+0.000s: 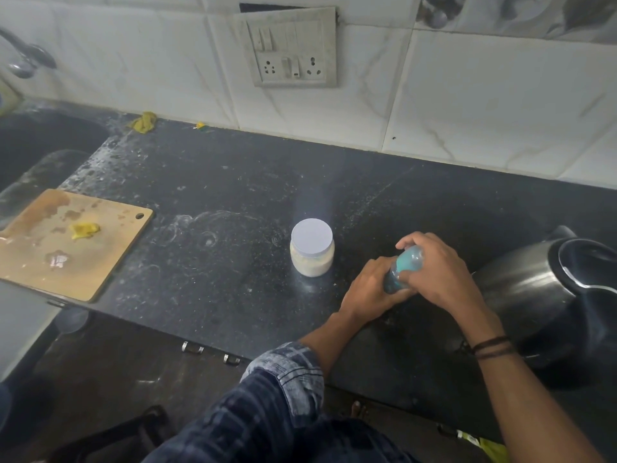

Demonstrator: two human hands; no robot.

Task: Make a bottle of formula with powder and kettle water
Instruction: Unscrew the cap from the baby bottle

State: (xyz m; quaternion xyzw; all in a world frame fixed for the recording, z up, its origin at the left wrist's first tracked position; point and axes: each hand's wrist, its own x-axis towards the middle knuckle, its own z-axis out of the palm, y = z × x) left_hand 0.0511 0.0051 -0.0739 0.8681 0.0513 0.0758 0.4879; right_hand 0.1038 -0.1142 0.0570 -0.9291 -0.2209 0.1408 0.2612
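Note:
A teal baby bottle point(402, 270) stands on the black counter point(217, 235), mostly covered by both hands. My left hand point(370, 290) grips its lower body from the left. My right hand point(434, 267) curls over its top and cap from the right. A small jar of pale formula powder point(312, 247) with a white lid stands closed just left of the bottle. A steel electric kettle point(547, 295) with a black lid and handle sits right of my right hand.
A wooden cutting board point(66, 245) with a yellow scrap lies at the counter's left edge, beside the dark sink point(36, 142). A yellow cloth point(143, 121) lies by the tiled wall. A socket panel point(290, 48) is on the wall.

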